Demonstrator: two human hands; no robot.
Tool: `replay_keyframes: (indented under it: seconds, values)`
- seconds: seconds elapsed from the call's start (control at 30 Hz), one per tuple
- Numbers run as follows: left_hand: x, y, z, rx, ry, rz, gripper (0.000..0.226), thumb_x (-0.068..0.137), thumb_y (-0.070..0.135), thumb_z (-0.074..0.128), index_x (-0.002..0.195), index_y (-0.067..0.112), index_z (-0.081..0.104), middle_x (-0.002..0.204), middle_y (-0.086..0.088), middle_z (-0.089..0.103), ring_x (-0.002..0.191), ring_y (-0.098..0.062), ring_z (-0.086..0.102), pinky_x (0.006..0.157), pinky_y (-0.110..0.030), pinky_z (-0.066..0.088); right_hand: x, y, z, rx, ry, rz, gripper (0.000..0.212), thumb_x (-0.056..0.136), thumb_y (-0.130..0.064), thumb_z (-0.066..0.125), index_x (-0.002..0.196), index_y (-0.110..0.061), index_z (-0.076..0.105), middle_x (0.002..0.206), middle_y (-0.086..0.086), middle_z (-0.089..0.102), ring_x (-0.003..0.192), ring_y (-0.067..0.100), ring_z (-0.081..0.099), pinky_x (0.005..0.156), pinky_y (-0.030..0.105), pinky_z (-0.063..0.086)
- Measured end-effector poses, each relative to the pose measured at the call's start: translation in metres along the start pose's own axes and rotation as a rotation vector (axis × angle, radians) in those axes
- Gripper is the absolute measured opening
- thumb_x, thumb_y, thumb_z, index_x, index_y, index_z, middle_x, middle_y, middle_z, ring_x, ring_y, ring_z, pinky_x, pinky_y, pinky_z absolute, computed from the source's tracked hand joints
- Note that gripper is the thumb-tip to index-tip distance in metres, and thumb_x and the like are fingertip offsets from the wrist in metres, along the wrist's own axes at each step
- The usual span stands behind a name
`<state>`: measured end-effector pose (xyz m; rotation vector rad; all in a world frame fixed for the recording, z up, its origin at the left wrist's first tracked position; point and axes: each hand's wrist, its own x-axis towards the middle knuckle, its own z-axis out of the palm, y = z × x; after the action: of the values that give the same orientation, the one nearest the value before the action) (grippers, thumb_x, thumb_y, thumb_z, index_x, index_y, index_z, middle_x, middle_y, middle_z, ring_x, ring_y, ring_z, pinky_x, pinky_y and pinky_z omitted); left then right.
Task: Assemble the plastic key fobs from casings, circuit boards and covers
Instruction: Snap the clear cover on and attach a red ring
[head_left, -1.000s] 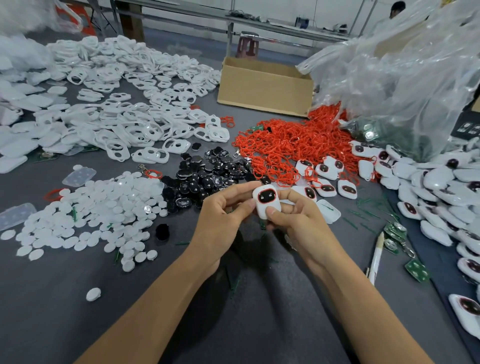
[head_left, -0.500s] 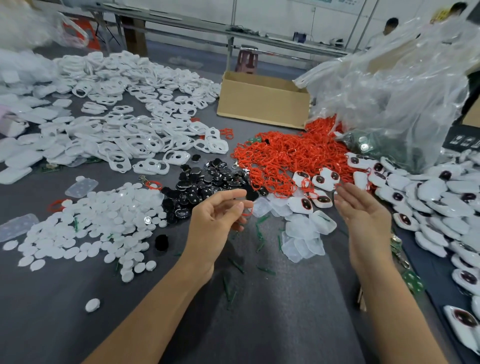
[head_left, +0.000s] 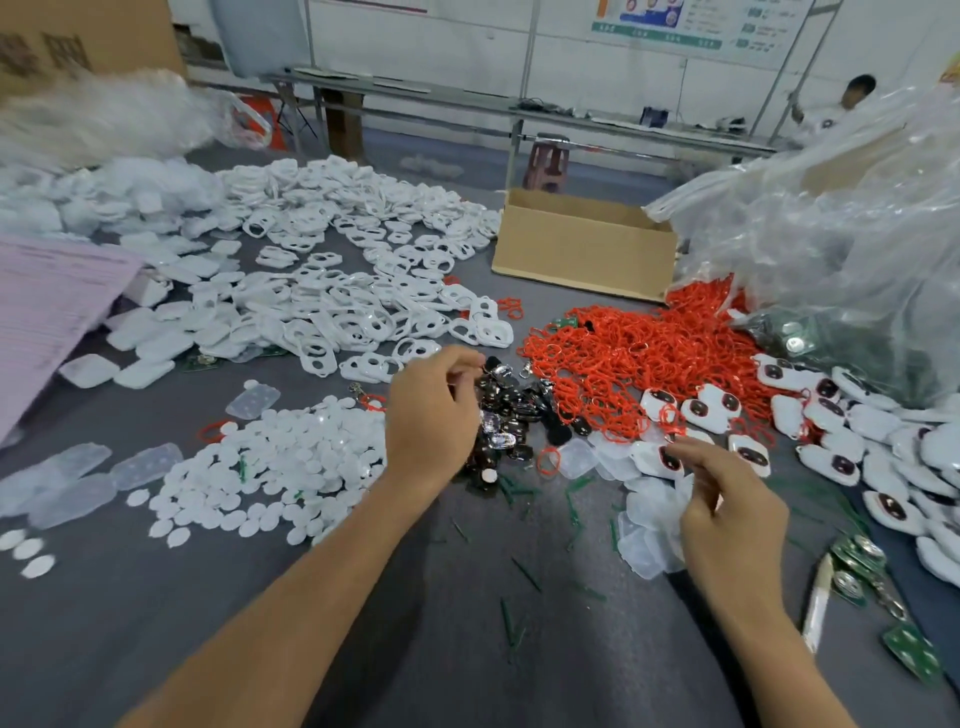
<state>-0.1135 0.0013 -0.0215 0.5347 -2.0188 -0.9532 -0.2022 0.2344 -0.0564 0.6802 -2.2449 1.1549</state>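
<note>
Mid-tabletop (head_left: 597, 675), nearer the front edge than the back: two bare hands, no fob in either.

- Left hand (head_left: 434, 415): fingers curled, tips down at the left margin of the heap of black button inserts (head_left: 511, 410). Whether a piece is pinched cannot be told, as the fingers hide it.
- Right hand (head_left: 732, 514): fingers loosely bent, index reaching toward the left edge, nothing visibly held. It hovers over the clear covers (head_left: 644, 551), with its fingertips near an assembled fob (head_left: 662, 460).
- White casings (head_left: 358, 306): a broad spread toward the back-left corner, beyond the left hand.
- White oval discs (head_left: 270, 467): a heap just left of the left hand.
- Red loops (head_left: 639, 358): a mound beyond the right hand, toward the back-right.
- Circuit boards (head_left: 854, 558): a few green pieces near the front-right corner, right of the right hand.
- Finished fobs (head_left: 841, 462): ranked along the right edge.

Governing relation, as a judgement: a new unit appears to be starting. The inserts lie directly under the left fingertips and the casings lie on the far side of that hand, so both fall to the left. Covers and boards sit below and to the right of the right hand, so those fall to the right. No piece's long axis is clear enough in the heaps to state.
</note>
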Motion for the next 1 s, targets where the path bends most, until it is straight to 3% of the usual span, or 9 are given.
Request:
replay_keyframes:
  seconds: [0.07, 0.2, 0.27, 0.4, 0.5, 0.63, 0.73, 0.87, 1.0]
  values:
    - [0.032, -0.017, -0.015, 0.256, -0.003, -0.016, 0.035, 0.085, -0.003, 0.057, 0.113, 0.014, 0.068, 0.104, -0.003, 0.071, 0.098, -0.015, 0.064, 0.082, -0.024, 0.051, -0.002, -0.002, 0.003, 0.000, 0.014, -0.035, 0.050, 0.067, 0.030, 0.046, 0.093, -0.005, 0.071, 0.096, 0.008, 0.069, 0.093, 0.019, 0.063, 0.090, 0.010, 0.039]
    - [0.068, -0.060, -0.037, 0.672, -0.349, -0.175, 0.041, 0.080, 0.005, 0.066, 0.120, 0.004, 0.057, 0.108, -0.017, 0.062, 0.113, -0.035, 0.053, 0.086, -0.043, 0.050, -0.001, -0.002, 0.006, -0.001, 0.012, -0.030, 0.046, 0.070, 0.029, 0.046, 0.091, -0.004, 0.072, 0.096, 0.011, 0.070, 0.093, 0.025, 0.065, 0.089, 0.014, 0.039]
    - [0.068, -0.073, -0.040, 0.649, -0.395, -0.183, 0.026, 0.091, 0.014, 0.060, 0.113, 0.000, 0.060, 0.111, -0.019, 0.063, 0.109, -0.034, 0.056, 0.088, -0.043, 0.049, 0.001, -0.001, 0.004, -0.006, 0.008, -0.025, 0.044, 0.073, 0.027, 0.048, 0.092, -0.005, 0.072, 0.096, 0.010, 0.070, 0.093, 0.027, 0.065, 0.088, 0.017, 0.040]
    - [0.067, -0.082, -0.043, 0.538, -0.280, -0.121, 0.042, 0.087, 0.024, 0.070, 0.124, 0.006, 0.062, 0.123, -0.013, 0.063, 0.115, -0.028, 0.056, 0.098, -0.042, 0.045, 0.001, -0.002, -0.001, -0.011, 0.024, -0.066, 0.040, 0.075, 0.024, 0.051, 0.092, -0.006, 0.072, 0.095, 0.007, 0.070, 0.092, 0.026, 0.064, 0.088, 0.017, 0.041]
    - [0.067, -0.079, -0.044, 0.549, -0.244, -0.072, 0.042, 0.082, 0.020, 0.075, 0.120, 0.007, 0.062, 0.117, -0.011, 0.063, 0.111, -0.026, 0.056, 0.091, -0.038, 0.045, 0.001, -0.006, -0.001, 0.001, 0.033, -0.071, 0.035, 0.077, 0.021, 0.055, 0.091, -0.006, 0.071, 0.093, 0.005, 0.070, 0.090, 0.025, 0.064, 0.088, 0.017, 0.041]
    - [0.061, -0.061, -0.041, 0.360, -0.142, -0.149, 0.020, 0.088, 0.010, 0.065, 0.107, 0.004, 0.066, 0.095, -0.009, 0.069, 0.079, -0.021, 0.063, 0.075, -0.029, 0.047, 0.003, -0.010, -0.002, 0.044, 0.022, -0.041, 0.032, 0.079, 0.017, 0.057, 0.092, -0.008, 0.071, 0.089, 0.002, 0.070, 0.087, 0.022, 0.065, 0.083, 0.020, 0.045]
    - [0.047, -0.030, -0.031, -0.020, 0.022, -0.338, 0.008, 0.092, 0.016, 0.063, 0.100, 0.015, 0.061, 0.098, 0.004, 0.061, 0.063, -0.008, 0.066, 0.058, -0.021, 0.050, 0.003, -0.013, -0.003, 0.077, -0.022, -0.008, 0.029, 0.081, 0.011, 0.059, 0.094, -0.013, 0.071, 0.089, 0.000, 0.069, 0.086, 0.018, 0.064, 0.081, 0.014, 0.044]
    - [0.003, 0.012, -0.004, -0.527, 0.046, -0.447, 0.014, 0.090, 0.008, 0.064, 0.089, 0.017, 0.054, 0.098, -0.008, 0.063, 0.076, -0.012, 0.070, 0.062, -0.024, 0.058, 0.002, -0.030, 0.008, 0.058, -0.200, -0.117, 0.024, 0.084, 0.003, 0.063, 0.096, -0.015, 0.072, 0.095, -0.007, 0.069, 0.094, 0.019, 0.062, 0.086, 0.019, 0.040]
    - [-0.043, 0.028, 0.020, -0.592, -0.022, -0.518, 0.028, 0.085, 0.000, 0.060, 0.095, 0.024, 0.049, 0.084, -0.009, 0.069, 0.068, -0.018, 0.071, 0.055, -0.027, 0.057, -0.002, -0.046, 0.033, -0.186, -0.473, -0.376, 0.022, 0.087, -0.009, 0.061, 0.106, -0.012, 0.071, 0.109, 0.004, 0.068, 0.106, 0.029, 0.055, 0.094, 0.034, 0.043]
